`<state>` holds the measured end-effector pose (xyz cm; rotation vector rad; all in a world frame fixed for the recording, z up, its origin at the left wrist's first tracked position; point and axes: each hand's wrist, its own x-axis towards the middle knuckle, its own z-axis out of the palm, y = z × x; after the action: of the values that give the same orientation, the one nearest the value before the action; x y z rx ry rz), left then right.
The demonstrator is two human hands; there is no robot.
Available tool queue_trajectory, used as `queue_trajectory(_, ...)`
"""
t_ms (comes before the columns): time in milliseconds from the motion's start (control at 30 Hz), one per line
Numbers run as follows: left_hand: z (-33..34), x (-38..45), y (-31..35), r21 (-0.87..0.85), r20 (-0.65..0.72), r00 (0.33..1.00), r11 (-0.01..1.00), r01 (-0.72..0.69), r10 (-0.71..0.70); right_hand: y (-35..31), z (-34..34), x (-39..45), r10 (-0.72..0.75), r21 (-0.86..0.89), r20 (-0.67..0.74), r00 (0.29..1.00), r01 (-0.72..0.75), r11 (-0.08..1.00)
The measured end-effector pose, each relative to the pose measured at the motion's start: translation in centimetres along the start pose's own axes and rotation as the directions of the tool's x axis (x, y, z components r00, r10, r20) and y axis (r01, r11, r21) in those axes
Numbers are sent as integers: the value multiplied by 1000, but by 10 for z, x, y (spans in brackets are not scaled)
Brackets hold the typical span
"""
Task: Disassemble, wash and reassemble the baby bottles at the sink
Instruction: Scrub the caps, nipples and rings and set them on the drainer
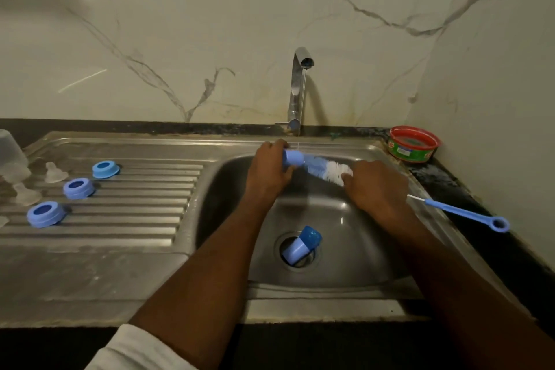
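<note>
Head view: we look down on both hands working over the sink basin [345, 267], a thin stream of water falling from the tap [298, 84] at 12 o'clock.
Left hand [268, 170]: we see its fingers curled round the blue handle end of a bottle brush [318, 167], held just under the water stream.
Right hand [377, 189]: its fingers close on the white bristle tip of the same brush; we cannot tell how tightly.
Brush: it lies nearly level between the two hands, blue bristles near the handle, white ones toward the right hand.
Basin floor: a blue cap-like bottle part [301, 245] lies tilted on the drain, at 6 o'clock from the hands.
Thin brush [462, 213]: a slim blue-handled brush with a ring end rests on the sink's right rim, at 4 o'clock from the right hand.
Drainboard, 9 o'clock: three blue bottle rings [78, 188] sit in a diagonal row, apart from one another.
Further left: clear teats [55, 173] stand beside the rings, and a clear bottle body [12, 153] is at the frame edge.
Desk corner, 2 o'clock: a red-and-green tub [413, 144] sits on the dark desk [435, 174] against the marble wall.
</note>
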<state>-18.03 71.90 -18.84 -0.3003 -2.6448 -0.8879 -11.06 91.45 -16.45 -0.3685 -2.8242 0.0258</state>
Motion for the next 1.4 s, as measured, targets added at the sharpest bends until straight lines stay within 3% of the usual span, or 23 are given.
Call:
queue_trajectory(67,7,-2,-6,26,135,986,995,93,-96,-2,-2,-2,13,-8,6,1000,-13,1000)
queue_trajectory(133,8,-4,-11,91,239,959,987,132,-150,-3,1,-4,12,-24,97,995,-10,1000)
queue_trajectory(200,6,-3,-9,33,172,981,996,86,-91,-2,2,-5,-3,-24,134,991,6,1000)
queue_trajectory(300,6,-1,-5,-20,65,997,999,39,-37,-2,-3,-4,-7,-24,64,998,9,1000)
queue_trajectory(433,28,3,-15,31,186,971,989,147,-150,-3,2,-7,4,-42,116,993,1,999)
queue_trajectory(667,54,18,-18,-72,182,980,992,100,-85,-3,12,-8,7,-139,235,972,27,990)
queue_trajectory(833,47,8,-15,-196,155,972,959,206,-177,-4,16,-21,63,-172,214,975,-26,985)
queue_trajectory(1000,40,9,-21,-186,136,966,952,242,-219,-11,18,-29,22,-174,235,972,19,985)
queue_trajectory(1233,38,20,-16,-131,72,994,987,92,-83,-14,3,-24,-16,-147,238,971,53,988)
queue_trajectory(1400,14,-5,-1,-159,11,999,986,52,-51,11,-14,-21,15,-52,117,993,-8,999)
